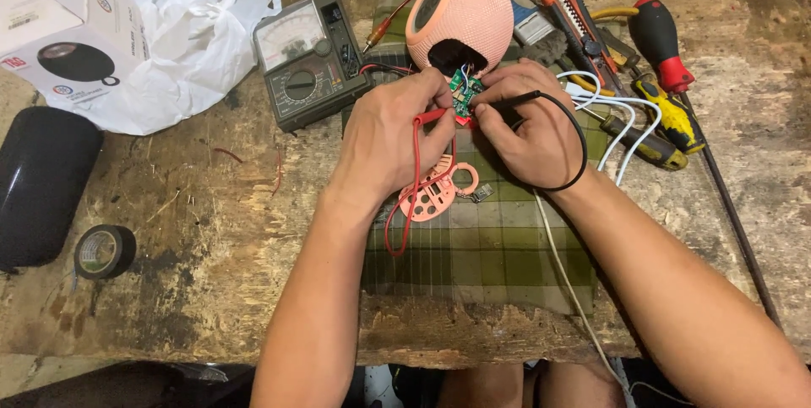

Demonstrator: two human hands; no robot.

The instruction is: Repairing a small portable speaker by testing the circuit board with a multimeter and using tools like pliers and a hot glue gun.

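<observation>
Fingers on left hand (397, 142) pinch the red probe (432, 115), right hand (532, 125) pinches the black probe (515, 100), both on the green circuit board (463, 91) beside the pink speaker shell (460, 15). Keep tips steady, don't bridge pads.

Bare forearms and hands (397, 133), no sleeves.

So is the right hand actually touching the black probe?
Touching. The head view shows the right hand pinching the black probe between its fingers, the tip aimed at the small green circuit board below the pink round speaker shell.
</observation>
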